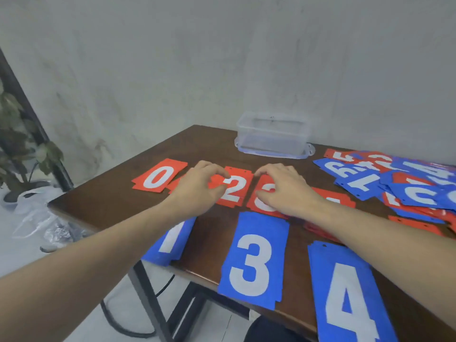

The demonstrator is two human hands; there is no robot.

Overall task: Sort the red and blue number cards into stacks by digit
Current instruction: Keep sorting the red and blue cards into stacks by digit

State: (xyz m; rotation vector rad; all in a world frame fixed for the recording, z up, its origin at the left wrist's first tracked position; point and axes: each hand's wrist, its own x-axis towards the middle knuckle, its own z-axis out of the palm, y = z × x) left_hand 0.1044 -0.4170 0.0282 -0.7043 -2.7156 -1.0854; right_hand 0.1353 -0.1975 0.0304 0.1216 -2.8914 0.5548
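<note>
Dark wooden table (118, 193), red and blue number cards (254, 260), clear plastic box (272, 135)

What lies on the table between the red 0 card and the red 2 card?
In the head view, the left hand lies between the red 0 card and the red 2 card, covering another red card whose digit is hidden.

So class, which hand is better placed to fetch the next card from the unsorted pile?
Right hand, probably: the pile lies on its side of the table; the left hand is farther away, at the red 2.
</note>
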